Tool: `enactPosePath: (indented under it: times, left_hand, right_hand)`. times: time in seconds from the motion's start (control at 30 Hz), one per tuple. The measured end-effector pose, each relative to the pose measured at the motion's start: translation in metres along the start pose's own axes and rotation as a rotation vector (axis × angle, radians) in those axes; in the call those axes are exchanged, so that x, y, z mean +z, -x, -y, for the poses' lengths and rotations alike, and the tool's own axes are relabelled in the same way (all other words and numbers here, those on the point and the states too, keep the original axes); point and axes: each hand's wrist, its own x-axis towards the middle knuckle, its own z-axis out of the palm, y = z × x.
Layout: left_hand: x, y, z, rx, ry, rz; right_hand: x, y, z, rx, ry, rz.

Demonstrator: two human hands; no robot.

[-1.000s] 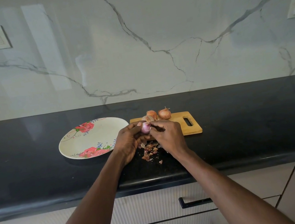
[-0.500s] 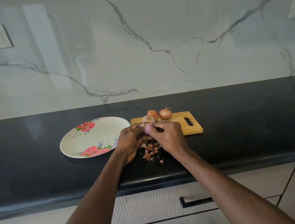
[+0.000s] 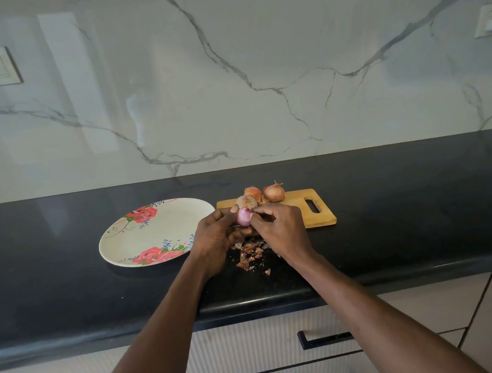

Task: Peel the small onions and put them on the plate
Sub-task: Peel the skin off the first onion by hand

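Both hands remain clamped on one pink onion: left hand cradling, right hand pinching its top. More peeled flesh is exposed than before. It is held above the peel scraps, beside the plate.

In front of you the black counter carries a flowered plate on the left, a wooden cutting board just right of it with three unpeeled onions on its far end, and a heap of onion skins nearer you.
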Motion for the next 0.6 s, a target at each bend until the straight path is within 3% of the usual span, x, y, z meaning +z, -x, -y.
enactPosePath:
  times: [0.6]
  left_hand:
    - [0.0013,0.0022,0.0,0.018,-0.049,0.021]
  right_hand:
    - [-0.0014,0.0008,-0.004,0.132,-0.073,0.064]
